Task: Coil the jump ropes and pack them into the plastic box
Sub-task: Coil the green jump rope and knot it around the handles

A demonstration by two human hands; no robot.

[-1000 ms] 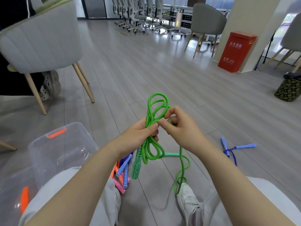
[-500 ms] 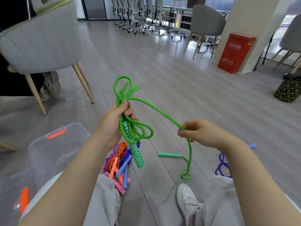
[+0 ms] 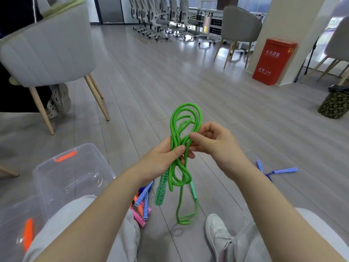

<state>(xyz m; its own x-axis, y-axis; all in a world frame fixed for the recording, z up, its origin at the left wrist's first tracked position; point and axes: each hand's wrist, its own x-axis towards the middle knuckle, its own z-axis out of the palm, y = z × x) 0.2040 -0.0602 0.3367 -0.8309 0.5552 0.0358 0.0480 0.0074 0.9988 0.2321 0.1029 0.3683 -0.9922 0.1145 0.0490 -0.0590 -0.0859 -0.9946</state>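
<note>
My right hand (image 3: 213,142) has come back to the green jump rope (image 3: 179,148), pinching one more loop against the bundle my left hand (image 3: 164,157) grips; the tail remains to coil.

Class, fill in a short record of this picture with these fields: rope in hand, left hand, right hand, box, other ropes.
rope in hand: green jump rope, partly coiled, tail and one handle hanging to the floor
left hand: left hand grips the coil's middle
right hand: right hand pinches a strand at the coil
box: clear plastic box, open, at the person's left
other ropes: coloured bundle by the left knee; blue rope on the floor at right
</note>
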